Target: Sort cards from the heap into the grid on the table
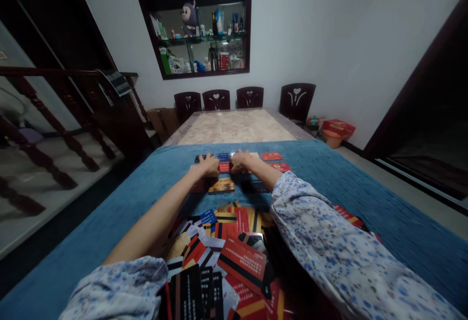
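Observation:
Both my hands reach to rows of bank-type cards laid out flat on a blue cloth. My left hand (210, 165) is curled at the left edge of a red card (224, 167). At that card's right edge my right hand (240, 161) is closed, its fingers bent down. Just beyond lies a blue card (223, 156), with a dark card (200, 158) to its left. A gold card (221, 185) and a black card (255, 186) lie in the nearer row. More red cards (272, 156) lie to the right. My fingertips are partly hidden.
Close to me is a large loose heap of mixed cards (243, 261), between my forearms. More cards (349, 216) lie beyond my right sleeve. The blue cloth (146, 198) covers the near table; a patterned tabletop (234, 125) and dark chairs (216, 100) stand behind.

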A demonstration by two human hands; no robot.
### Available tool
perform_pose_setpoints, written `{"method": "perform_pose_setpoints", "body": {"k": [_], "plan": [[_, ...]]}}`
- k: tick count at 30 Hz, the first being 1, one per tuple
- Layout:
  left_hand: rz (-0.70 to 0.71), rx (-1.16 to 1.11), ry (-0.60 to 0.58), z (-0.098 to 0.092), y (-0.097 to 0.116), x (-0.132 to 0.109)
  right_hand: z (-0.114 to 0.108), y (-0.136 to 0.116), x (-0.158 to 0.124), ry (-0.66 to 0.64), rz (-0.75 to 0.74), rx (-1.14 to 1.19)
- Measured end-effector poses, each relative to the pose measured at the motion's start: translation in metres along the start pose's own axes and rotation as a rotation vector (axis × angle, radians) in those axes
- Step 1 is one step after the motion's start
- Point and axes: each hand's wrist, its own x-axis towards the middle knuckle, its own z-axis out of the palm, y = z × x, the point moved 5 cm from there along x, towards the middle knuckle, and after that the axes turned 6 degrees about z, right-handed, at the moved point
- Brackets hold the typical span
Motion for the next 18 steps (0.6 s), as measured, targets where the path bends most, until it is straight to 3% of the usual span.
{"method": "perform_pose_setpoints", "body": {"k": [8,18], "plan": [[0.021,0.148,0.029,-0.008,0.003,-0.011,-0.005,0.008,-0.008,0.077,-0.035,-0.018],[0.037,0.147,0.142,-0.022,0.024,-0.039,-0.009,0.033,-0.050,0.219,-0.090,-0.013]]}}
